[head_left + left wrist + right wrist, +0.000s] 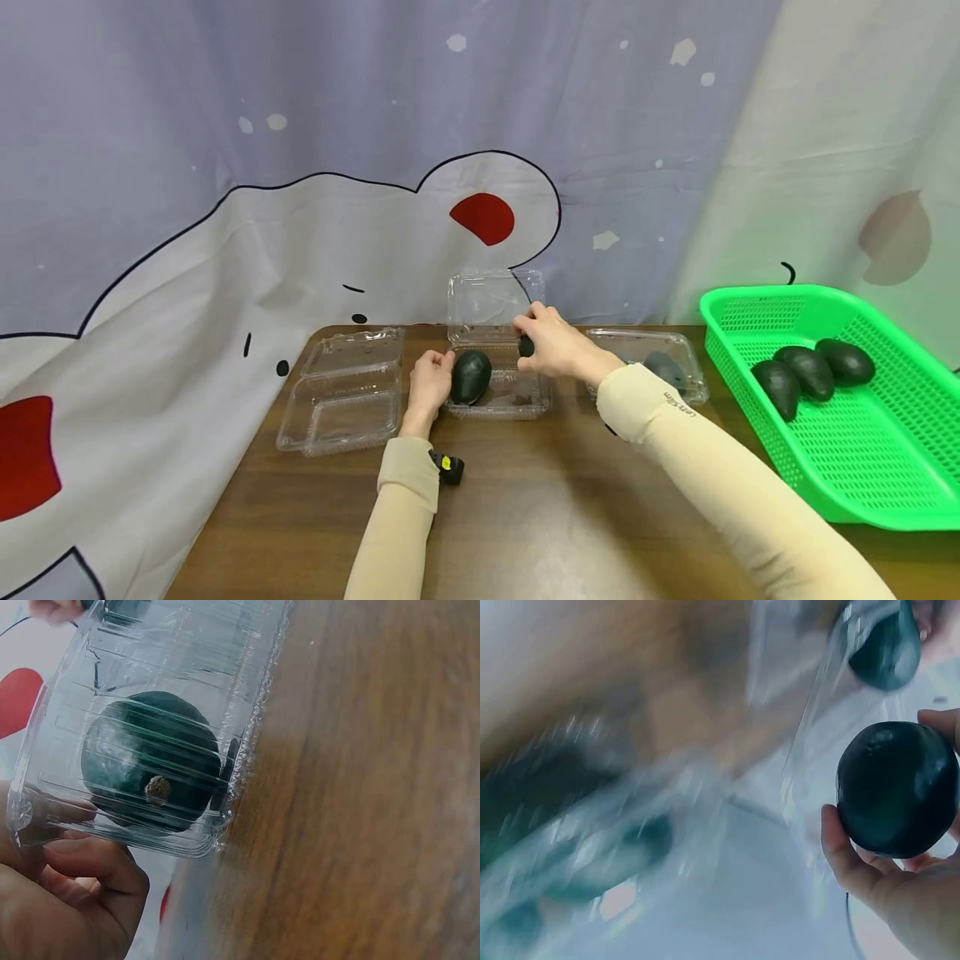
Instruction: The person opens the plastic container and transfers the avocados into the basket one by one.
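My left hand (430, 385) grips the left edge of an open clear plastic clamshell container (510, 410) in the middle of the table. One dark avocado (470, 377) lies in that container's left part, close to the left fingers; its stem end shows through the ribbed wall in the left wrist view. Over the container's right part, my right hand (558, 343) holds another dark avocado (898, 789) between thumb and fingers. In the head view the hand hides most of this avocado.
To the left stands another open clear container (352, 417). A clear container (693, 387) with dark avocados (663, 369) inside sits to the right, partly behind the right wrist. At the far right, a green basket (813, 500) holds several avocados (805, 372). A curtain (360, 250) hangs behind the table.
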`<state>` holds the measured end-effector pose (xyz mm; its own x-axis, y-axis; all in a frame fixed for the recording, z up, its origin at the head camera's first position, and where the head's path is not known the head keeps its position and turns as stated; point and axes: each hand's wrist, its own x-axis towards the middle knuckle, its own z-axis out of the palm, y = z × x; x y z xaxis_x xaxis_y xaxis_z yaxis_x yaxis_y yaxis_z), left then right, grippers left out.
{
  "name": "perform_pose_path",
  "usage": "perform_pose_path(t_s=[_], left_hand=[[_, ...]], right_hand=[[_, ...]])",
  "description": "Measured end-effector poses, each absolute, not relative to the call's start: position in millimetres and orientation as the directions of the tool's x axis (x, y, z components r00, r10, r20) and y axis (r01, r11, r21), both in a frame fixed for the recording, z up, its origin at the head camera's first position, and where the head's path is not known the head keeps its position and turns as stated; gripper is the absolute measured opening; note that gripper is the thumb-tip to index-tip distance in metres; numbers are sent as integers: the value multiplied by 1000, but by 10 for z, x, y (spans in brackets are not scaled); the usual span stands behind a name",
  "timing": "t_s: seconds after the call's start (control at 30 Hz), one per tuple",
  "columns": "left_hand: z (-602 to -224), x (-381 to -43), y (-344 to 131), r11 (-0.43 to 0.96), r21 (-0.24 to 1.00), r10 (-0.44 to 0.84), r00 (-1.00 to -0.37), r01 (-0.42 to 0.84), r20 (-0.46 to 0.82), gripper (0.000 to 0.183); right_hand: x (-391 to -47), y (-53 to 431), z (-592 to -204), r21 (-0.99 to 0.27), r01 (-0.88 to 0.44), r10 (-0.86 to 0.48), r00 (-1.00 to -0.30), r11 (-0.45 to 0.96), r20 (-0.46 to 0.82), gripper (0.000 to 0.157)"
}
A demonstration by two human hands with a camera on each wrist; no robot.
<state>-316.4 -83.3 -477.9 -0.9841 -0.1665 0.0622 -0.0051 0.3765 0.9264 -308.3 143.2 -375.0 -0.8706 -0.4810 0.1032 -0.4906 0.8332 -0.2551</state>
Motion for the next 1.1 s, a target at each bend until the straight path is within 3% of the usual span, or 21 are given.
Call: perform_pose_path(t_s=[0.23, 0.57, 0.8, 1.1], left_hand=[[-4812, -3139, -880, 376, 926, -188, -980, -18, 57, 27], [-4811, -3128, -900, 385, 923, -186, -980, -7, 70, 28], [-4783, -3124, -930, 378, 926, -198, -978, -11, 69, 28], [-4775, -3116, -935, 383, 924, -192, -979, -18, 61, 27]], right_hand=[[-3078, 1958, -3400, -200, -445, -429, -895, 873, 119, 37], [-2978, 3095, -2957, -164, -318, -296, -944, 934, 148, 38], [-2809, 3974, -3045, -146, -200, -187, -977, 969, 98, 37], [-2529, 4772, -3313, -141, -87, -84, -996, 986, 26, 47]])
